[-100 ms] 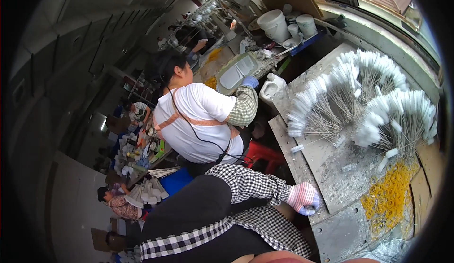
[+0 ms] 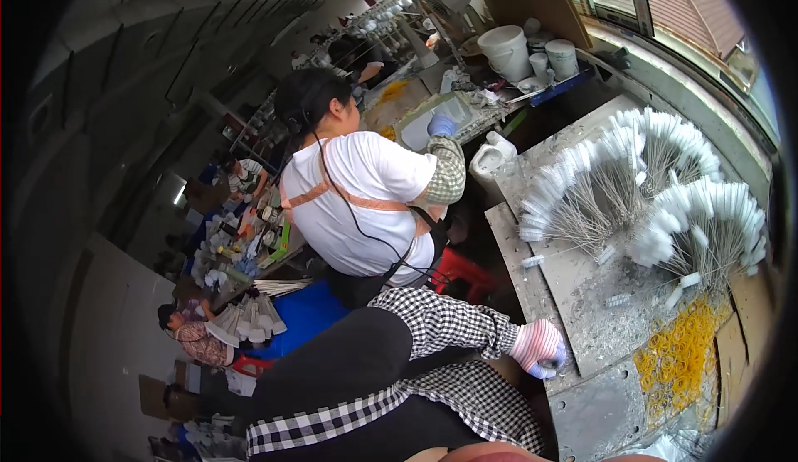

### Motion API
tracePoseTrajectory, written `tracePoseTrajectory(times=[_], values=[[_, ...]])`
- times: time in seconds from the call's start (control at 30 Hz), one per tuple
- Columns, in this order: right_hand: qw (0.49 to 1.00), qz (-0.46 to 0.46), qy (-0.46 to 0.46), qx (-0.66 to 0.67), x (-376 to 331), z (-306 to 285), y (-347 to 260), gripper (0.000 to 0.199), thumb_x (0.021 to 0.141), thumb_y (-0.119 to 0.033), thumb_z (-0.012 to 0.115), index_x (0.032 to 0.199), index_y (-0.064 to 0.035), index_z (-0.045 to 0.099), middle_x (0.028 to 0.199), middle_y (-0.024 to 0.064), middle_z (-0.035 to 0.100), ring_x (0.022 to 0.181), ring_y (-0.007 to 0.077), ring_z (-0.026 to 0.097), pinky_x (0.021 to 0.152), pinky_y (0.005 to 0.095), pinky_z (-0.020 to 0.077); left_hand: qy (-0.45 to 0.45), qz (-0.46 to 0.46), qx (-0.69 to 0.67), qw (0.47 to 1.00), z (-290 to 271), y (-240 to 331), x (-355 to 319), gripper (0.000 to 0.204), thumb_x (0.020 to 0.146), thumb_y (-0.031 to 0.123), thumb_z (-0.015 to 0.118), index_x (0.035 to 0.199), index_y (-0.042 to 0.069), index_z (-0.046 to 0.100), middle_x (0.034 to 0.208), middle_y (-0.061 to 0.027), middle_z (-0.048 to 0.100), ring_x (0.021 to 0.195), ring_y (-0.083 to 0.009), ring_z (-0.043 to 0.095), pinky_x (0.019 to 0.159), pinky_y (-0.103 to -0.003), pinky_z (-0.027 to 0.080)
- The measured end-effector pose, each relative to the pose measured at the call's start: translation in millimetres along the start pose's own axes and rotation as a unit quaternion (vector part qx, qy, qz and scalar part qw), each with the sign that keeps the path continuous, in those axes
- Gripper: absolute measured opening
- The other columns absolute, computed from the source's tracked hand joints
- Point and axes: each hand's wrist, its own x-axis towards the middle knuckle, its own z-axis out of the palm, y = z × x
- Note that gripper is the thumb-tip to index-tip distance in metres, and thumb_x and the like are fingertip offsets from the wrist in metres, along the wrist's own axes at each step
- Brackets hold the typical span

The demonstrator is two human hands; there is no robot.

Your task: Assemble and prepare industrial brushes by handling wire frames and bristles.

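Observation:
My right hand [image 2: 539,347], in a pink-and-white striped glove with bluish fingertips, rests curled at the near edge of a dusty grey metal worktop [image 2: 582,312]. I cannot tell whether the fingers hold anything. A checked sleeve runs from the hand back toward me. A second checked sleeve [image 2: 465,416] lies lower, and its hand is hidden, so my left hand is out of sight. Two fanned bundles of thin metal rods with white tips [image 2: 615,179] [image 2: 706,229] lie on the worktop beyond the hand. A heap of yellow rubber bands [image 2: 677,354] sits to the hand's right.
A co-worker in a white shirt with orange straps [image 2: 357,196] stands close on the left, facing a far bench with white buckets [image 2: 505,51]. A red stool [image 2: 465,275] stands between us. Another person [image 2: 195,337] sits at lower left among cluttered tables.

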Motion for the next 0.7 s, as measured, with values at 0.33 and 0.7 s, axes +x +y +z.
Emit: tracePoseTrajectory(times=[0.33,0.7], values=[[0.964,-0.193,0.017,-0.181,-48.9,9.7,-43.6,0.034,0.1,-0.019,0.047,0.131,-0.0089,0.059,0.097,0.0179,0.07,0.074,0.0284,0.067,0.067,0.0396,0.0564,0.056,-0.033,0.15,0.987,35.2,52.2,-72.6,0.037,0.078,0.045,0.073,0.085,0.01,0.064,0.072,-0.011,0.064,0.071,-0.0358,0.064,0.062,-0.046,0.049],[0.91,-0.222,0.04,-0.349,-130.7,-35.3,-61.8,0.036,0.101,-0.019,0.044,0.133,-0.0104,0.058,0.101,0.0201,0.07,0.076,0.0311,0.068,0.068,0.0408,0.0567,-0.024,-0.182,0.166,0.969,46.5,105.1,-108.2,0.042,0.084,0.044,0.07,0.106,0.008,0.066,0.093,-0.0172,0.071,0.091,-0.0382,0.069,0.079,-0.047,0.055]])
